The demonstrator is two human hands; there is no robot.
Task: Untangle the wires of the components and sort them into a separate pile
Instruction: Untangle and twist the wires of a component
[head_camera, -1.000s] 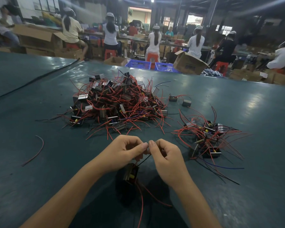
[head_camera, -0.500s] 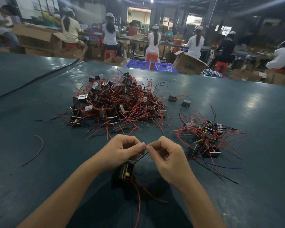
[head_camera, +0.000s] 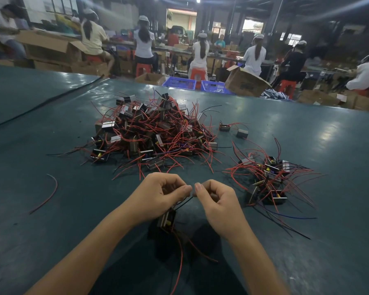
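Wire stays pinched by curled fingers of the left hand and right hand, thumbs now a little apart. The part still hangs under the left hand, above the surface.

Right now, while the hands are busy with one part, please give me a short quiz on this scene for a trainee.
1. True or false: the big pile lies to the left of the small pile.
2. What do the left hand and the right hand pinch between them? A) a black wire of the part that hangs below; B) a blue basket; C) a cardboard box.
3. Fill in: a lone red wire lies on the table to the ___ of the hands.
Key: 1 true; 2 A; 3 left.
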